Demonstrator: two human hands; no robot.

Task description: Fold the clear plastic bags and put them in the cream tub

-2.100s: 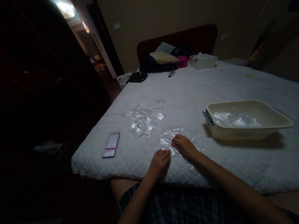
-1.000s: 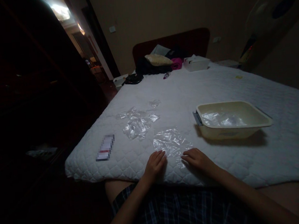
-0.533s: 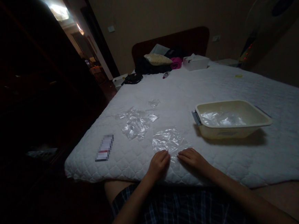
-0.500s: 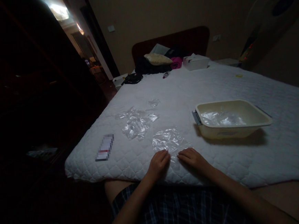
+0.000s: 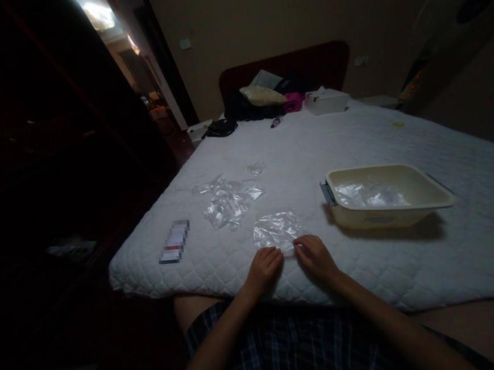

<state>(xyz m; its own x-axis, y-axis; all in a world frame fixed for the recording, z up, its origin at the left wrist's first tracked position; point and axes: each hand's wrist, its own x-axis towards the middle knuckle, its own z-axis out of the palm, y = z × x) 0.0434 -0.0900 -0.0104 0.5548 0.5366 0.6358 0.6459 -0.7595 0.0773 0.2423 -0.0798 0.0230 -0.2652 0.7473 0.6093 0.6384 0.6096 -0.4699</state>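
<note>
Clear plastic bag (image 5: 276,231), lower centre, on the bed (image 5: 355,142).
Your left hand (image 5: 265,268) and right hand (image 5: 315,256) curl fingers onto its near edge, seemingly pinning it; any pinch cannot be told.

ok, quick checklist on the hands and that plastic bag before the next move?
1. Both hands on the bag: ok. The left hand and right hand touch the near edge of the clear plastic bag.
2. Fingers pinched on it: cannot tell, too dim.
3. Bag lying on the mattress: ok, crinkled.
4. Bag apart from the pile of bags: ok, a gap shows.
5. Basin upright, right of the hands: ok, with plastic inside.
</note>
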